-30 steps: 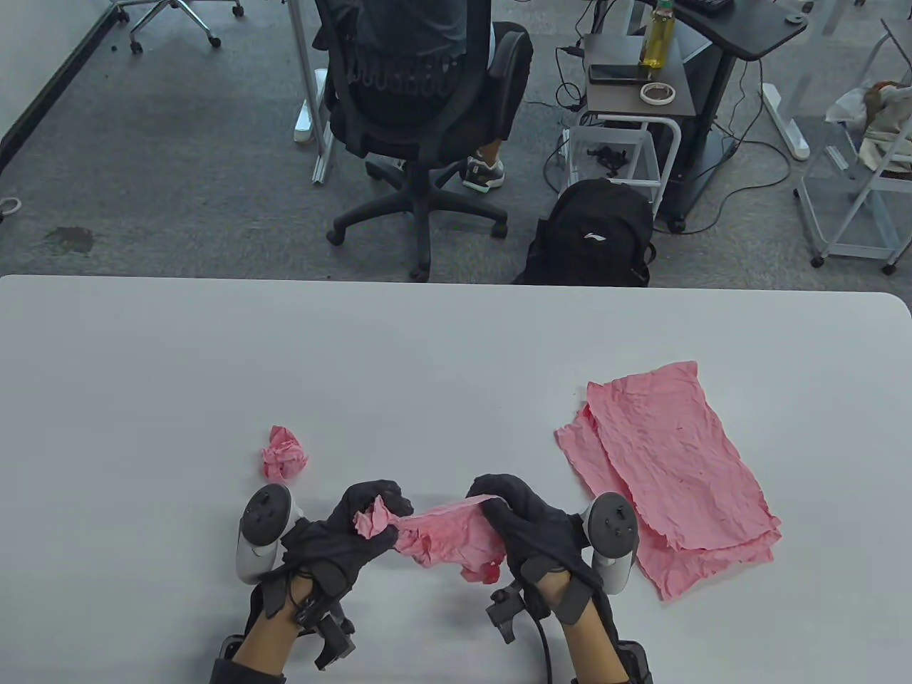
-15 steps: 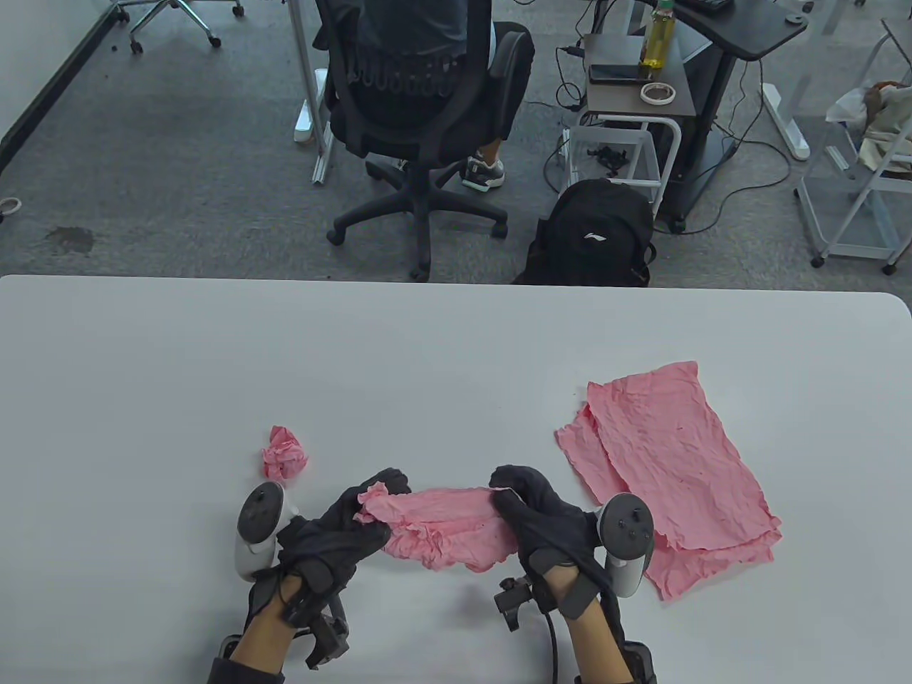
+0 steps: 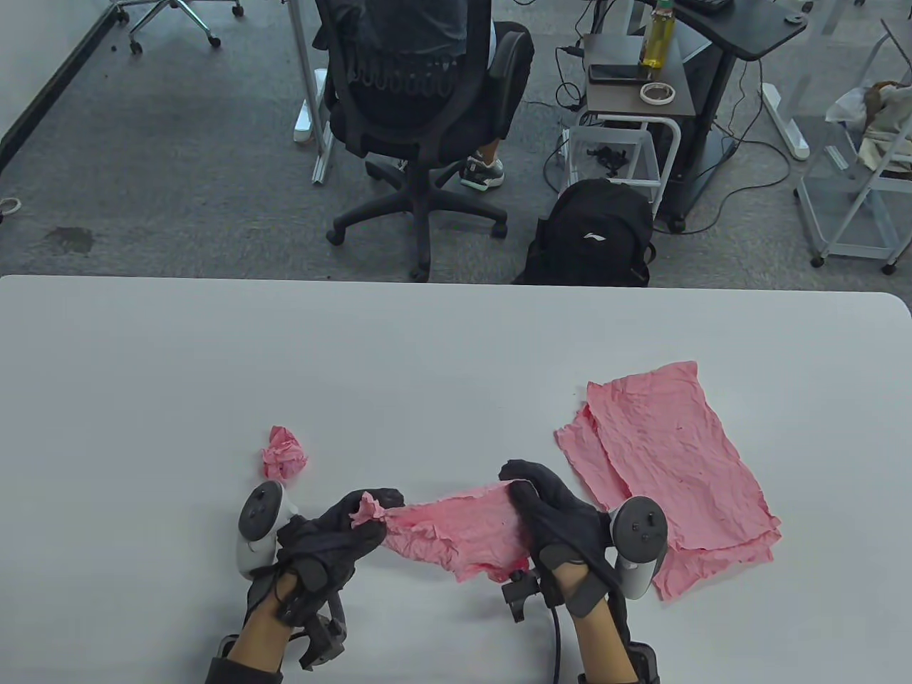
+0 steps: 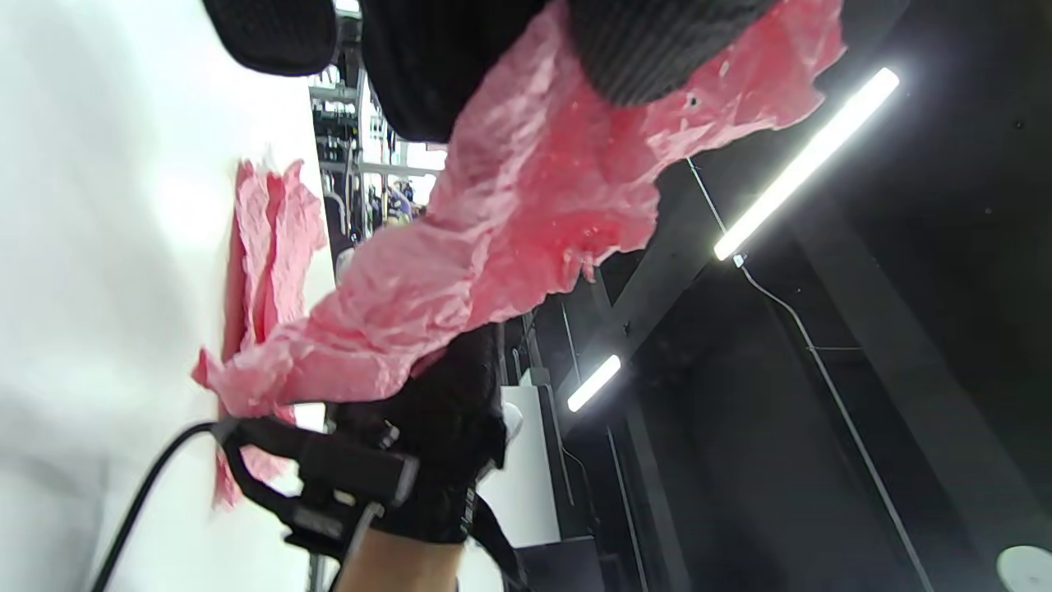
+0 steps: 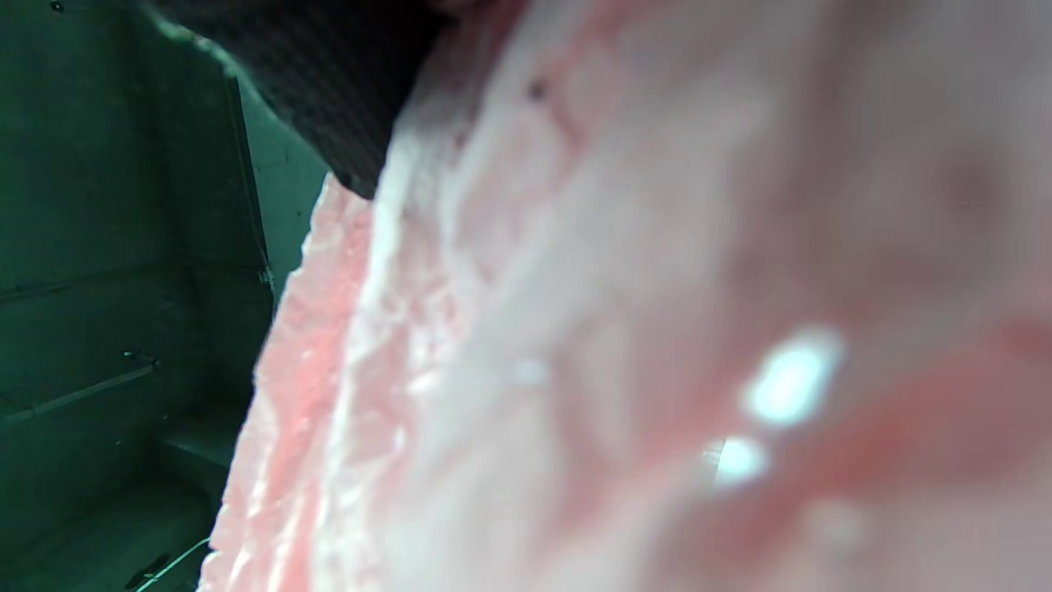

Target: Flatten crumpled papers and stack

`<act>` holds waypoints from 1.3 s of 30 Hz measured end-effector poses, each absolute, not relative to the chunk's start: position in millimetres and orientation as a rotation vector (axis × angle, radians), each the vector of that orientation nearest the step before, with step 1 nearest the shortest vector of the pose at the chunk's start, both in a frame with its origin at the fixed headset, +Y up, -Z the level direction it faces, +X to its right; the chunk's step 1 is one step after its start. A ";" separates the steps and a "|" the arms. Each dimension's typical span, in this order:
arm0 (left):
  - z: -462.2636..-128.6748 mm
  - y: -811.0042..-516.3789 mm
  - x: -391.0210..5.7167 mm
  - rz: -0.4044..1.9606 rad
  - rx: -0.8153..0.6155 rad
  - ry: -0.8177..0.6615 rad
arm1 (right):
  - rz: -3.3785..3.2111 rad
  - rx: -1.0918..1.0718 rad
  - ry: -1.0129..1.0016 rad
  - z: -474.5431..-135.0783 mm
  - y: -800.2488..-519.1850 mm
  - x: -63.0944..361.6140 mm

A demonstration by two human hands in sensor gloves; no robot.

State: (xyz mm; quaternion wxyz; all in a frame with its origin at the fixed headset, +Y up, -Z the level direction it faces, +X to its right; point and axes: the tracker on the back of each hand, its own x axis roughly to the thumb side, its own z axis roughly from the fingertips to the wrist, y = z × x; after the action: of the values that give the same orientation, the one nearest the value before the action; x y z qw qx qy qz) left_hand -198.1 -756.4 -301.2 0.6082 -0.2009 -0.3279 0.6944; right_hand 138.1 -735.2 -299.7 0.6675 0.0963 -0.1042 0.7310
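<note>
A wrinkled pink paper [image 3: 463, 531] hangs stretched between both gloved hands, above the white table [image 3: 427, 356] near its front edge. My left hand [image 3: 356, 520] pinches its bunched left end, and my right hand [image 3: 534, 499] grips its right edge. In the left wrist view the same paper [image 4: 509, 214] runs from my fingers at the top down to the right hand [image 4: 444, 427]. The right wrist view is filled by blurred pink paper [image 5: 657, 329]. A crumpled pink ball [image 3: 284, 453] lies left of my left hand. Flattened pink sheets [image 3: 666, 470] are stacked at the right.
Beyond the table's far edge a person sits in a black office chair [image 3: 420, 107] with their back to me. A black backpack [image 3: 595, 235] stands on the grey carpet. A small cart [image 3: 634, 92] holds a bottle, a phone and a tape roll.
The hands have pulled apart, the right one moving right, so the bunched paper has opened out into a wider sheet between them. The ball and the stack have not moved.
</note>
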 end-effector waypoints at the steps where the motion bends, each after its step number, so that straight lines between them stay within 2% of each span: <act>1: -300.5 -757.3 -196.1 1.627 -0.488 -0.786 | 1.664 0.222 -0.233 -299.6 -735.5 138.3; 4: -297.8 -758.6 -193.4 1.668 -0.522 -0.801 | 1.684 0.202 -0.253 -298.1 -735.9 138.9; 8: -298.9 -757.7 -196.2 1.580 -0.483 -0.727 | 1.722 0.224 -0.257 -299.0 -734.5 138.8; 12: -296.8 -750.9 -205.2 1.369 -0.300 -0.540 | 1.747 0.229 -0.282 -297.9 -731.3 139.6; 14: -296.1 -745.1 -211.5 1.265 -0.177 -0.500 | 1.767 0.246 -0.297 -297.8 -728.8 142.1; 16: -289.5 -733.1 -220.2 1.105 0.034 -0.443 | 1.796 0.252 -0.319 -296.0 -726.7 145.3; 18: -287.0 -724.8 -224.7 0.982 0.164 -0.419 | 1.814 0.287 -0.329 -297.5 -724.8 145.6; 20: -286.4 -723.2 -227.3 1.008 0.166 -0.443 | 1.857 0.336 -0.270 -298.7 -724.7 143.7; 23: -291.3 -731.3 -229.6 1.273 0.039 -0.475 | 1.924 0.355 -0.187 -299.0 -727.0 140.9; 25: -296.4 -736.8 -232.8 1.348 -0.024 -0.471 | 1.961 0.343 -0.149 -301.2 -728.7 140.6; 28: -297.3 -740.2 -238.1 1.420 -0.025 -0.451 | 2.042 0.301 -0.091 -300.4 -730.7 143.5; 31: -300.7 -742.3 -238.4 1.413 -0.061 -0.448 | 2.014 0.288 -0.039 -302.7 -734.8 145.8; 36: -299.0 -740.9 -242.3 1.296 0.026 -0.363 | 1.527 0.354 0.055 -307.0 -742.3 142.3; 39: -298.8 -742.3 -247.2 1.306 0.038 -0.330 | 1.512 0.380 0.097 -308.1 -744.0 142.9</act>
State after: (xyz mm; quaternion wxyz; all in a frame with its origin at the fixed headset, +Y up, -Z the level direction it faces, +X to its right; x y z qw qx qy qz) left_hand -247.2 -742.3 -298.8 0.7814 0.0176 -0.1529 0.6048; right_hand 142.9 -744.0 -308.1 0.7103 0.1711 0.0439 0.6813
